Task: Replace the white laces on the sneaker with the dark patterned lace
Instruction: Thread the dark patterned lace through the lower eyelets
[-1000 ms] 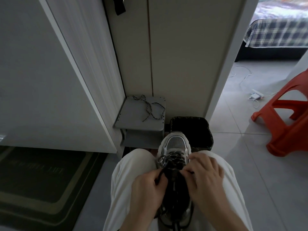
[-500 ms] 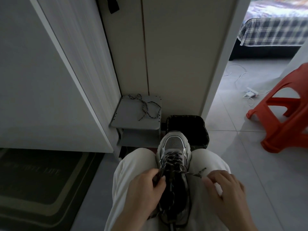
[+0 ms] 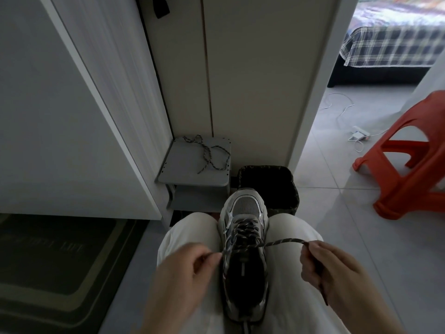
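Lace (image 3: 281,242) stretched out from sneaker (image 3: 244,213)

The sneaker is wedged between the knees (image 3: 192,227), midway between both sets of fingers. One lace end is pinched by the curled left hand (image 3: 183,268), just beside the eyelets. The other end is pinched by the right hand (image 3: 332,268), its tail hanging below those fingers. A second lace (image 3: 207,153) is seen on a shelf (image 3: 192,177), well beyond the fingertips.

One head-worn wide-angle view; forward and downward; close above the sneaker (image 3: 245,208)
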A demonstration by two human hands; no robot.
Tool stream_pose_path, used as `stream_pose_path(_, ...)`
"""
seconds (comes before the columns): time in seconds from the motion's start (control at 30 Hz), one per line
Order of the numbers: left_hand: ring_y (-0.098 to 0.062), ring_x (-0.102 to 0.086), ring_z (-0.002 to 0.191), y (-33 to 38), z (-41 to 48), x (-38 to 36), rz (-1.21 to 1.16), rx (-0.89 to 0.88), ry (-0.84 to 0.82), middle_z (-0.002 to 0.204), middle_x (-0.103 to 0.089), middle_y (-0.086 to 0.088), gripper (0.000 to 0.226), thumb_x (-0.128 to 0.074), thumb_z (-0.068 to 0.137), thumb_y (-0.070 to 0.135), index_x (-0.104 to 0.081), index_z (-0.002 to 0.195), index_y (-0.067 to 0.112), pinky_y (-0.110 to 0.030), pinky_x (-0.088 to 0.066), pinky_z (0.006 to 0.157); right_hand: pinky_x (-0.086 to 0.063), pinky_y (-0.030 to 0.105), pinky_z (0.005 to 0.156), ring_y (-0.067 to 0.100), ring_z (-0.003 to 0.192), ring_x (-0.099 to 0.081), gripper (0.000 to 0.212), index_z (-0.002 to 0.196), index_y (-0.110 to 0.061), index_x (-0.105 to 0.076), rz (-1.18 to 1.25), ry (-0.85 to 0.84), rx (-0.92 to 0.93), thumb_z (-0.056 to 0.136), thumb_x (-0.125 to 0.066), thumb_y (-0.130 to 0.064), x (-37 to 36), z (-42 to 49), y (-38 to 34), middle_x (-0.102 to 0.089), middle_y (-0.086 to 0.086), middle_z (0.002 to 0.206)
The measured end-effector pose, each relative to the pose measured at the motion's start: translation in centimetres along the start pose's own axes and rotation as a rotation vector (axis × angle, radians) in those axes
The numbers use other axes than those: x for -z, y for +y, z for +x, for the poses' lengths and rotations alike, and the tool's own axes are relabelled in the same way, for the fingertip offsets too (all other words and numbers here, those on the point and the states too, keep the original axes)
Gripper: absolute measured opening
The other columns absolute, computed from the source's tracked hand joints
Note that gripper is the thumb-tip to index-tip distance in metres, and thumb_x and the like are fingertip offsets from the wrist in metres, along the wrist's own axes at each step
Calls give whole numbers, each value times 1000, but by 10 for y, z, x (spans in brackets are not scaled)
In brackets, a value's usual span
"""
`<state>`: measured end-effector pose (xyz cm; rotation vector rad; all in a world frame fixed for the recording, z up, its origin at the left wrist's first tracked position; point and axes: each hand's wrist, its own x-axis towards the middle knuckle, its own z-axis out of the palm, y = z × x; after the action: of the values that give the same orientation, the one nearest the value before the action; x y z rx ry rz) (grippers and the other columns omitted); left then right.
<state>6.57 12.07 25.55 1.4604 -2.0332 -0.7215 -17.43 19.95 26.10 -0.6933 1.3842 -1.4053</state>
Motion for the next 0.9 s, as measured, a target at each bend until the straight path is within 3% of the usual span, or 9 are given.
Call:
stream_pose_path(0.13,-1,-54,58,-24,20,33,304,70,-114,66,-59,9,13,-56,87,46,-60,81,35,-13,-41,54,-24,27,43,18,45,-22,41,51,-13,-42,-43,-30,9,76,-55,-43,-2,1,-3,-29,10,52)
stream_pose_path(0.27,1,-52,77,-35,14,26,435,170,-171,97,-57,14,36,-53,91,45,-51,124,30,-12,-42,70,-25,25,41,17,45,-29,36,55,-9,-54,129,49,-76,87,-48,-24,-5,3,1,-37,9,56)
stream_pose_path(0.3,2,-51,77,-30,10,22,400,141,-126,96,-56,16,35,-56,90,44,-51,122,33,-11,-40,69,-28,27,45,16,47,-33,38,54,-10,-60,76,72,-71,89,-46,-20,-6,4,5,-41,9,57)
stream_pose_path(0.37,5,-53,72,-8,2,9,155,57,-82,83,-58,20,17,-65,84,41,-57,99,42,-10,-37,63,-28,26,47,15,49,-35,30,65,-8,-70,-57,98,-17,88,-53,-18,-14,2,8,-41,4,53)
stream_pose_path(0.43,6,-55,68,21,-5,-9,-144,1,-236,77,-60,27,13,-71,75,43,-59,79,44,-9,-38,62,-31,18,44,10,48,-38,19,76,-11,-75,-34,58,36,79,-59,-21,-27,-1,8,-43,-1,49)
stream_pose_path(0.53,7,-59,71,54,-17,-37,-351,38,-434,78,-63,23,21,-65,62,59,-61,81,49,-9,-44,67,-40,11,43,2,45,-49,18,74,-16,-77,-8,9,101,77,-60,-12,-44,-6,4,-57,-1,48)
stream_pose_path(0.67,2,-59,67,58,-16,-50,-377,44,-309,69,-62,14,13,-65,76,45,-63,80,33,-15,-47,66,-42,5,48,-4,51,-59,23,71,-18,-74,-160,65,222,80,-63,0,-41,-6,-3,-68,-7,57)
stream_pose_path(0.77,-5,-57,62,56,-15,-49,-509,45,-320,67,-65,4,28,-55,72,60,-64,77,34,-26,-45,61,-46,6,56,-2,62,-64,28,68,-25,-73,-229,109,251,77,-68,1,-33,-5,-2,-73,-5,69)
stream_pose_path(0.9,-7,-60,62,51,-17,-50,-531,40,-251,69,-68,5,37,-51,72,62,-67,83,32,-27,-48,64,-48,8,59,1,62,-64,23,65,-34,-73,-299,152,268,72,-71,-13,-30,-2,0,-72,-6,71)
